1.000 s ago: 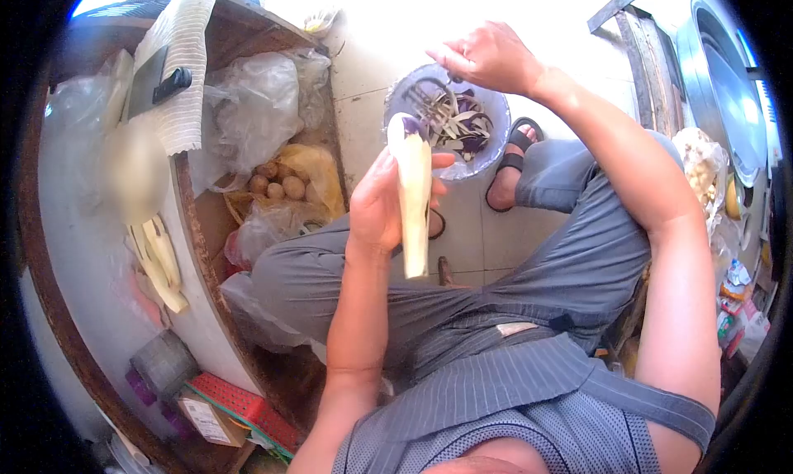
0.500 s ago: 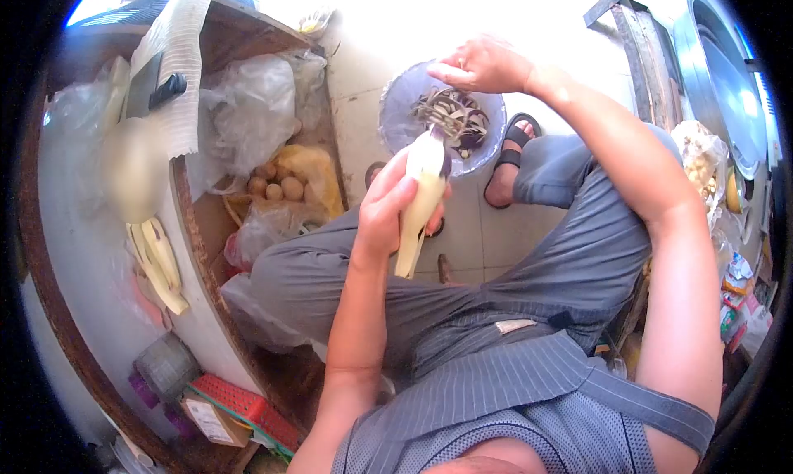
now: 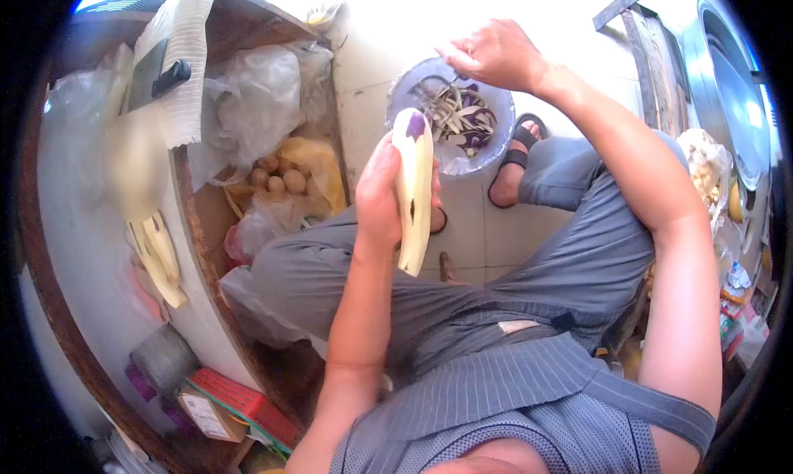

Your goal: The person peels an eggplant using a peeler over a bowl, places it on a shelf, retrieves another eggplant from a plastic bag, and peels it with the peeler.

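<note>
My left hand (image 3: pixel 377 195) is wrapped around a long eggplant (image 3: pixel 415 201). Most of its skin is off, showing pale flesh, with a purple patch left at the upper end and small dark marks lower down. Above the bowl, my right hand (image 3: pixel 496 54) is closed with its fingers curled; a thin, greyish peeler (image 3: pixel 431 84) appears at its fingertips, its shape partly lost against the peelings. Below both hands stands a lined bowl (image 3: pixel 501 135) holding purple and pale eggplant peelings (image 3: pixel 462 123). The peeler is apart from the eggplant.
Peeled eggplants (image 3: pixel 157 259) lie on the white shelf at left. Beneath it are plastic bags (image 3: pixel 256 94), round brownish items in a yellow bag (image 3: pixel 318 173), and a red basket (image 3: pixel 248 404). A large metal basin (image 3: pixel 727 94) stands at right. Sandalled feet flank the bowl.
The eggplant has turned in my left hand and sits more upright, its purple tip showing. My right hand has lifted slightly up and to the right, away from the eggplant.
</note>
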Action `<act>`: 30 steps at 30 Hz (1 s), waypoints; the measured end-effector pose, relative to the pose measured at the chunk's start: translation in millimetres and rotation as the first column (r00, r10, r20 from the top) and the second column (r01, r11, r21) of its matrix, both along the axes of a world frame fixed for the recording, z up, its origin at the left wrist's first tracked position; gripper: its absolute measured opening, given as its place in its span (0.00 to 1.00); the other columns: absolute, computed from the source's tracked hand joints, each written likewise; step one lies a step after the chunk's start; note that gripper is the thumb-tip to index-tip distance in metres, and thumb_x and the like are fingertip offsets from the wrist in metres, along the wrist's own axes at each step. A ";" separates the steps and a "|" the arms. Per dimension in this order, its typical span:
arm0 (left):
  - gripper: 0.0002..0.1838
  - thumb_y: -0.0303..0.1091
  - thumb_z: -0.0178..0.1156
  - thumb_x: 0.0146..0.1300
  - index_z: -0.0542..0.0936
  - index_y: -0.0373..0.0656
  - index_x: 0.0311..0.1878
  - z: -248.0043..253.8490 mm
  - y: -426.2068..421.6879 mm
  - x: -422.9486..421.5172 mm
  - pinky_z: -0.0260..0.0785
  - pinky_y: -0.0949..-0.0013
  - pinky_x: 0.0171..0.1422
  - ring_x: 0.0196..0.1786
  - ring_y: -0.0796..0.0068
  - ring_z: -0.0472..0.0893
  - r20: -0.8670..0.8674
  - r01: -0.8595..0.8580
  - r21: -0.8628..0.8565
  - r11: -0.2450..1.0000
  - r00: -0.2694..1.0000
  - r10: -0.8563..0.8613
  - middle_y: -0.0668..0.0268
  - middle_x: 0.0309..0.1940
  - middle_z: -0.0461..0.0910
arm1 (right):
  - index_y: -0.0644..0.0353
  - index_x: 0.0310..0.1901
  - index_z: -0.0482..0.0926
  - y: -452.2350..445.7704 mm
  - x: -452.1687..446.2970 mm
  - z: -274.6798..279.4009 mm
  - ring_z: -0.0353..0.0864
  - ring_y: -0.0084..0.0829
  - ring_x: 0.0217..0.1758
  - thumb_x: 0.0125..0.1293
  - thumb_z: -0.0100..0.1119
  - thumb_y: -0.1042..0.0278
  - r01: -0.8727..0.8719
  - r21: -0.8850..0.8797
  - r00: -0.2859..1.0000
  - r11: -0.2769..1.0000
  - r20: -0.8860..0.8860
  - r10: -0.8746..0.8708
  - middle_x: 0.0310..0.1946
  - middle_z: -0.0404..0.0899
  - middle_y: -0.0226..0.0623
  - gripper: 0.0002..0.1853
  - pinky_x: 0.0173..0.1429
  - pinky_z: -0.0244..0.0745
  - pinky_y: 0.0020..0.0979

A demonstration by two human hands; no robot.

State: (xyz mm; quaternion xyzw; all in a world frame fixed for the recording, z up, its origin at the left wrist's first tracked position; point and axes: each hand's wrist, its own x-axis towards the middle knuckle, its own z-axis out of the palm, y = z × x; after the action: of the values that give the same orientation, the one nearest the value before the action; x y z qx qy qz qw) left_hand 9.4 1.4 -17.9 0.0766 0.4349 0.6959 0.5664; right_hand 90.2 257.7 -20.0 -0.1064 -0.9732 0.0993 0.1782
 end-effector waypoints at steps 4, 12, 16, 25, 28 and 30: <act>0.23 0.45 0.47 0.76 0.69 0.35 0.62 3.6 5.8 7.2 0.77 0.69 0.29 0.28 0.69 0.80 -0.109 -0.004 -0.082 0.997 0.994 -0.005 0.57 0.37 0.78 | 0.52 0.24 0.82 -20.8 -7.3 12.6 0.78 0.44 0.21 0.71 0.53 0.52 -0.198 -0.055 0.975 0.979 -0.114 0.191 0.18 0.78 0.39 0.20 0.27 0.72 0.42; 0.26 0.52 0.42 0.77 0.71 0.35 0.57 12.5 -2.1 8.4 0.70 0.72 0.23 0.26 0.72 0.75 -0.035 0.061 0.038 0.997 0.998 -0.060 0.55 0.37 0.76 | 0.55 0.30 0.84 21.3 2.9 -21.8 0.84 0.48 0.32 0.74 0.45 0.47 -0.160 -0.130 0.979 0.978 0.106 0.174 0.26 0.83 0.44 0.25 0.38 0.78 0.46; 0.28 0.51 0.41 0.77 0.70 0.34 0.61 19.5 -5.1 1.5 0.70 0.71 0.23 0.26 0.70 0.75 0.050 0.000 0.157 0.988 0.999 -0.008 0.55 0.37 0.76 | 0.56 0.29 0.83 19.1 3.3 -15.6 0.83 0.46 0.29 0.74 0.48 0.50 -0.074 -0.152 0.988 0.986 0.121 0.093 0.25 0.83 0.43 0.23 0.36 0.77 0.45; 0.24 0.46 0.39 0.79 0.71 0.34 0.58 17.5 -5.7 -4.7 0.70 0.70 0.25 0.27 0.68 0.76 0.023 -0.012 0.074 0.997 1.000 0.010 0.52 0.38 0.78 | 0.61 0.24 0.81 9.3 -10.2 9.6 0.79 0.46 0.22 0.75 0.49 0.48 -0.130 -0.244 0.988 0.961 -0.115 0.105 0.19 0.80 0.46 0.27 0.33 0.75 0.42; 0.24 0.47 0.37 0.79 0.71 0.34 0.58 19.7 -3.5 0.8 0.69 0.72 0.25 0.26 0.71 0.74 0.043 0.017 0.072 0.997 0.999 -0.021 0.54 0.37 0.77 | 0.60 0.27 0.83 -3.4 -4.5 6.4 0.83 0.45 0.25 0.75 0.49 0.52 -0.144 -0.146 0.988 0.979 -0.069 0.135 0.24 0.83 0.44 0.24 0.33 0.78 0.43; 0.27 0.50 0.36 0.80 0.65 0.34 0.66 23.0 -3.7 -1.5 0.67 0.74 0.23 0.27 0.73 0.73 0.102 0.050 0.133 0.990 0.993 -0.064 0.55 0.39 0.76 | 0.59 0.30 0.84 18.5 -3.0 -21.4 0.83 0.45 0.26 0.74 0.50 0.53 -0.147 0.009 0.982 0.989 -0.119 0.147 0.25 0.84 0.43 0.21 0.34 0.79 0.42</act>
State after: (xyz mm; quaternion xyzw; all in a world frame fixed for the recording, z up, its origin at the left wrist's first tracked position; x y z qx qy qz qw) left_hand 7.9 -2.3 5.1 0.0888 0.3557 0.7093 0.6021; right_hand 87.2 276.2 -41.4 -0.0282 -0.9660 0.1182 0.2280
